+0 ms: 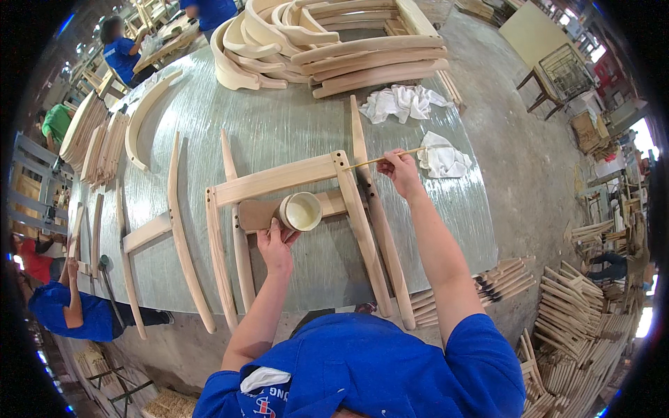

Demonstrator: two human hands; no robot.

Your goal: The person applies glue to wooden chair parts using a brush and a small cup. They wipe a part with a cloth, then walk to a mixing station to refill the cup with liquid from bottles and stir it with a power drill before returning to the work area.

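A pale wooden chair frame (279, 180) lies flat on the grey table (279, 118), two long legs joined by crossbars. My left hand (274, 244) grips a small cup of cream-coloured glue (301, 211), tilted over the frame's lower crossbar. My right hand (401, 171) pinches a thin wooden stick (382, 159), whose tip touches the joint where the upper crossbar meets the right leg (361, 223). A separate long tapered leg (380, 223) lies just right of the frame.
Curved wooden chair parts (334, 49) are stacked at the table's far end. Two white rags (404, 101) lie near my right hand. More legs and a partial frame (174, 223) lie to the left. Stick bundles (571, 306) pile on the floor at right. Other people work at left.
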